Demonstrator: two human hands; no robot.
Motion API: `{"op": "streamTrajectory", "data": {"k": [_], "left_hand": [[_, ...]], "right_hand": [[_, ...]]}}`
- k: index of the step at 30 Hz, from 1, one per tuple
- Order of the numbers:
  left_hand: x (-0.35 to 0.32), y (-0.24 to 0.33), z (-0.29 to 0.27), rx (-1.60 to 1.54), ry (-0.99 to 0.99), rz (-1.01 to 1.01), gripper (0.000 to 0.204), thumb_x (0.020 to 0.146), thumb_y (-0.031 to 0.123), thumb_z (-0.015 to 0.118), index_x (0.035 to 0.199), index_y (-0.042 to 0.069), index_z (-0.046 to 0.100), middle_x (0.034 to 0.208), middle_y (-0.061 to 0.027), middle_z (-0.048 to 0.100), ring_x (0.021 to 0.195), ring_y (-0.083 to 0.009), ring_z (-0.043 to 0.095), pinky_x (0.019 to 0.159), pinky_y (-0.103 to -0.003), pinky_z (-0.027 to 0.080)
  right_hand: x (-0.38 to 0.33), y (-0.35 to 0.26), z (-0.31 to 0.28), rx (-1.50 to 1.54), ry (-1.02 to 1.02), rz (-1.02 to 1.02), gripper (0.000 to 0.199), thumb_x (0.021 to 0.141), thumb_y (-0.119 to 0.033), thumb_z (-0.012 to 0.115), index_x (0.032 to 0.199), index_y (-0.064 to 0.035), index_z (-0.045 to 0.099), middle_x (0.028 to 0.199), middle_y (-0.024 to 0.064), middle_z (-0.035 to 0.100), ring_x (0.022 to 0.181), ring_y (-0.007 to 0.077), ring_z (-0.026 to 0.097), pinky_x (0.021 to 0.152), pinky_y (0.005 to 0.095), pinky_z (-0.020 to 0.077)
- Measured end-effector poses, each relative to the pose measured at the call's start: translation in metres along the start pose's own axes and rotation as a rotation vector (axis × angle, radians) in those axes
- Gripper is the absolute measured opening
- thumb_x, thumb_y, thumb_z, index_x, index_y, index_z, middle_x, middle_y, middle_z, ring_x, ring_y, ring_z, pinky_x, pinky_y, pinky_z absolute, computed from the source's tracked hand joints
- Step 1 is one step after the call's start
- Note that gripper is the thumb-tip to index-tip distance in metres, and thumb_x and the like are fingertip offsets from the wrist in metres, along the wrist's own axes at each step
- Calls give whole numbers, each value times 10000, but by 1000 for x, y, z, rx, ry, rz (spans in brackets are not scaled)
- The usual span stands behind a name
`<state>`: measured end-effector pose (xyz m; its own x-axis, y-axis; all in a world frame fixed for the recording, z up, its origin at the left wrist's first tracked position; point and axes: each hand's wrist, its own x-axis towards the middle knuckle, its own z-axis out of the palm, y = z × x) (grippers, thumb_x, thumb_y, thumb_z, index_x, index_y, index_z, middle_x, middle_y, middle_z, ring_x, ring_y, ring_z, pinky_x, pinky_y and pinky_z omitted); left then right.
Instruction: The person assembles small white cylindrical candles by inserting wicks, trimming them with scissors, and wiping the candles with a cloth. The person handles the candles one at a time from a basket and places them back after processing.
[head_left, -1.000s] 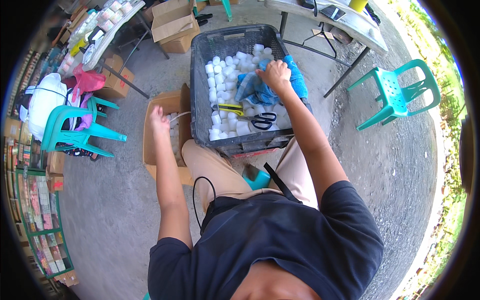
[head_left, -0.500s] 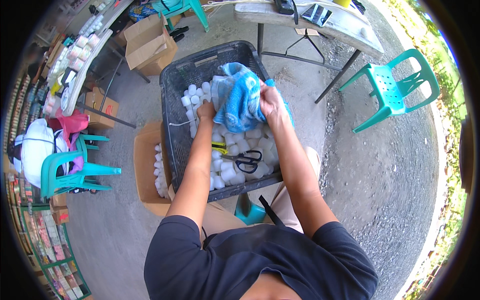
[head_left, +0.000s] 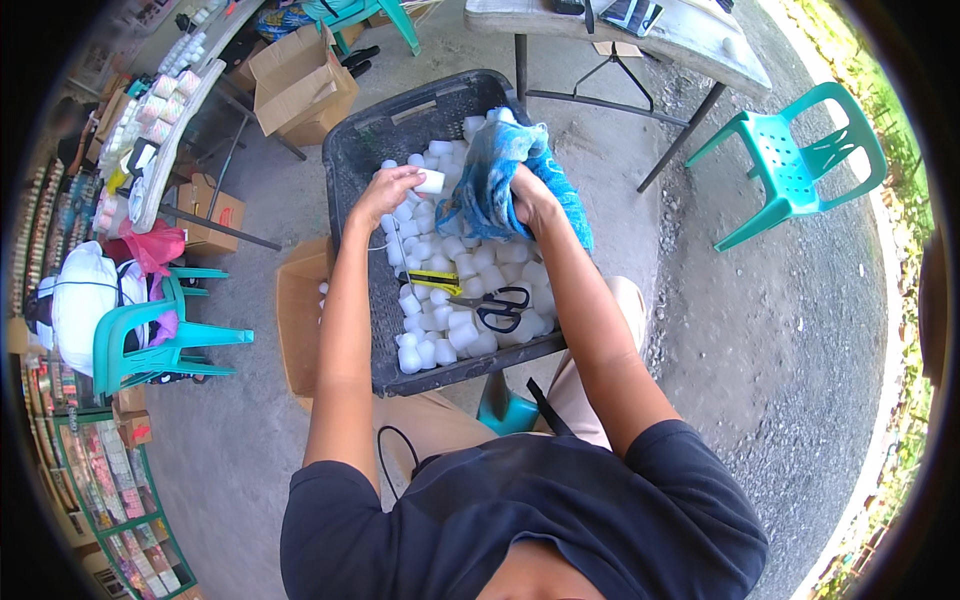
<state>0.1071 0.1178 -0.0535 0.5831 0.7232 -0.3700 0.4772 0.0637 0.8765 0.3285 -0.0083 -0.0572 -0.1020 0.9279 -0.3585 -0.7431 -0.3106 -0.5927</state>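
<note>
A black plastic crate (head_left: 352,150) in front of me holds many small white cylindrical pieces (head_left: 462,333). Pinched in the fingers of my left hand (head_left: 382,197) is one white cylinder (head_left: 430,181), raised over the crate's left side. My right hand (head_left: 533,203) grips a blue patterned towel (head_left: 562,190), whose folds hide most of the fingers. The towel is bunched over the crate's right part. On the pieces lie dark-handled scissors (head_left: 502,310) and a yellow cutter (head_left: 432,281), close together near the crate's front.
A cardboard box (head_left: 300,330) stands against the crate's left side. Green chairs (head_left: 785,165) (head_left: 170,340) stand on both sides. Tables rise at the far right (head_left: 690,50) and far left (head_left: 180,125). Another open carton (head_left: 300,85) sits behind the crate.
My left hand has risen from among the pieces and moved left, now with a white cylinder in its fingers. The towel has shifted and bunched differently around my right hand.
</note>
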Motion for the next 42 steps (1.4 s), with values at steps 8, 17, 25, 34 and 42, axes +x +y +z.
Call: {"op": "streamTrajectory", "data": {"k": [8,17,25,34,42], "left_hand": [[-70,33,62,251,883,507,350,760,294,799,883,20,618,718,-77,585,663,-193,583,617,-332,464],[-97,49,133,327,1004,689,374,789,310,768,1012,25,673,915,-119,582,865,-259,591,759,-372,470],[-94,40,126,8,795,652,352,925,301,630,1072,-17,599,1008,-163,614,910,-286,621,795,-341,487],[-91,22,98,151,645,659,423,937,311,596,1191,0,462,1073,-214,616,1007,-366,616,834,-405,479],[-95,15,80,-905,-11,361,169,999,193,419,1110,116,522,756,32,535,468,4,377,408,-168,281]], "right_hand": [[-17,19,32,-125,-250,-386,263,919,-160,617,1145,-25,604,1028,65,649,864,144,651,703,293,559],[-12,26,35,-165,-82,-719,203,915,-166,607,1081,-51,624,1078,78,628,944,193,630,801,323,529],[-17,32,45,-972,182,-1174,271,865,-142,611,1110,-35,652,996,104,650,932,219,612,845,352,477],[-19,30,32,-954,-212,-794,349,906,-228,597,1195,-32,595,1156,94,599,1044,161,551,902,335,457],[-28,35,39,-1209,-194,-1229,377,777,-224,691,1106,-49,636,1030,153,662,944,290,636,811,396,492]]}}
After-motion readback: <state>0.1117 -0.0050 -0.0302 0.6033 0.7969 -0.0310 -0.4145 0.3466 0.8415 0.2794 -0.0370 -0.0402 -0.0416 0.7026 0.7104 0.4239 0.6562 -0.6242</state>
